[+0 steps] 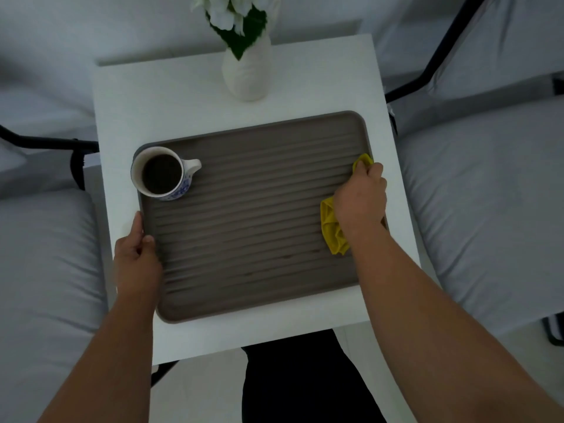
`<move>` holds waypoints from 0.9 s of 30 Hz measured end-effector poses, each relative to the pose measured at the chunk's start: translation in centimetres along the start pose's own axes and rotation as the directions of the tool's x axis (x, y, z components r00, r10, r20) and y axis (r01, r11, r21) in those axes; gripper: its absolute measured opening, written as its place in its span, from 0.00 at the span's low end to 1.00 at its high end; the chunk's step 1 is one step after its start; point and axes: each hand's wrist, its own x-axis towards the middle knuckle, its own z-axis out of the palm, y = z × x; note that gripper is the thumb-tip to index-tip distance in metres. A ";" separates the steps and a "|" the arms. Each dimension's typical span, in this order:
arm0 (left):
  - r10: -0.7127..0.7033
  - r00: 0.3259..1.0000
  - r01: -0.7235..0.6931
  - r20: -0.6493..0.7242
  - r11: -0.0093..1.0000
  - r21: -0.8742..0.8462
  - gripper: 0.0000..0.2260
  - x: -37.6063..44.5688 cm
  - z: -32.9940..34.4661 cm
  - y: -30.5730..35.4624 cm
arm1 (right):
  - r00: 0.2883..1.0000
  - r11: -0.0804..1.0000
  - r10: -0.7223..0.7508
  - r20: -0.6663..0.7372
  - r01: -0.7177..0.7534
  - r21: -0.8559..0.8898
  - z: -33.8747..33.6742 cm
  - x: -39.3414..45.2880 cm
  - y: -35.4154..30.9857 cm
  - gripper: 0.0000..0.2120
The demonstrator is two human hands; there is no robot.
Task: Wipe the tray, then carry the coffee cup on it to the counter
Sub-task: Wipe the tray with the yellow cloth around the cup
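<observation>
The ridged brown tray [244,215] lies mid-frame on a white table [189,96]; the left hand [137,254] clamps its left rim, the right hand [361,199] presses a bunched yellow cloth [331,230] at its right edge. The blue-patterned coffee cup [163,174], full, stands in the tray's upper-left corner, above the left hand

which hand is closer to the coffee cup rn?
Left. The left hand grips the tray edge just below the coffee cup; the right hand, holding the yellow cloth, is across the tray at its right edge.
</observation>
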 end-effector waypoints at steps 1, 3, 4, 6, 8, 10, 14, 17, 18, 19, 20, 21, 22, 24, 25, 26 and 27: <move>-0.003 1.000 0.003 -0.001 1.000 -0.007 0.22 0.0 0.0 -0.1 | 1.000 1.000 0.018 0.005 -0.018 0.002 -0.1 0.1 -0.2 0.22; -0.018 1.000 0.018 -0.004 1.000 -0.021 0.21 -0.1 0.1 0.0 | 0.999 0.999 0.042 0.024 -0.042 -0.003 -0.2 0.0 -0.8 0.22; -0.020 1.000 0.020 -0.002 1.000 -0.023 0.21 -0.1 0.1 0.1 | 0.998 0.999 0.049 0.046 -0.049 -0.005 -0.2 -0.3 -1.4 0.23; -0.007 1.000 0.007 -0.001 1.000 -0.005 0.22 0.0 0.2 0.0 | 0.994 0.999 0.035 0.106 -0.034 -0.007 0.0 -1.4 -3.2 0.25; 0.003 1.000 -0.003 -0.002 1.000 0.013 0.22 0.1 0.2 -0.2 | 0.990 0.999 -0.036 0.140 0.039 -0.017 1.0 -3.2 -5.4 0.26; -0.004 1.000 0.004 -0.002 1.000 0.000 0.22 0.2 0.2 -0.4 | 0.978 0.991 -0.128 0.163 0.132 -0.015 2.1 -5.2 -7.7 0.26; 0.009 1.000 -0.009 -0.019 1.000 0.016 0.22 0.3 0.1 -0.2 | 0.895 0.927 -0.361 0.260 0.374 0.002 4.6 -9.4 -12.0 0.26; 0.022 1.000 -0.022 -0.010 1.000 -0.006 0.22 -0.1 -0.2 1.0 | 0.824 0.848 -0.501 0.265 0.529 -0.042 6.5 -11.8 -14.2 0.25; 0.013 1.000 -0.013 0.003 1.000 -0.023 0.22 -0.3 -0.4 1.3 | 0.800 0.817 -0.541 0.261 0.573 -0.064 7.0 -12.5 -14.6 0.25; -0.004 1.000 0.004 0.013 0.999 -0.044 0.22 -0.5 -0.5 1.6 | 0.772 0.784 -0.581 0.259 0.616 -0.077 7.4 -13.0 -14.9 0.24; -0.025 0.999 0.027 0.020 0.998 -0.061 0.22 -0.6 -0.6 1.7 | 0.736 0.746 -0.626 0.258 0.662 -0.078 7.6 -13.5 -15.2 0.24; -0.049 0.998 0.051 0.026 0.996 -0.074 0.22 -0.6 -0.7 1.7 | 0.694 0.701 -0.670 0.264 0.708 -0.082 7.8 -14.0 -15.3 0.23; -0.070 0.997 0.072 0.027 0.994 -0.080 0.21 -0.6 -0.7 1.6 | 0.646 0.650 -0.713 0.273 0.755 -0.086 7.8 -14.3 -15.4 0.23; -0.090 0.996 0.092 0.026 0.991 -0.095 0.21 -0.5 -0.7 1.4 | 0.543 0.552 -0.782 0.306 0.831 -0.065 7.7 -14.4 -15.2 0.24; -0.095 0.995 0.098 0.028 0.988 -0.118 0.21 -0.4 -0.6 1.3 | 0.500 0.505 -0.805 0.318 0.860 -0.072 7.5 -14.1 -14.8 0.24; -0.097 0.995 0.101 0.028 0.984 -0.147 0.21 -0.4 -0.5 1.2 | 0.465 0.460 -0.827 0.317 0.883 -0.093 7.1 -13.7 -14.2 0.25; -0.100 0.995 0.103 0.026 0.980 -0.170 0.21 -0.3 -0.4 1.1 | 0.444 0.429 -0.835 0.326 0.895 -0.121 6.7 -13.3 -13.6 0.26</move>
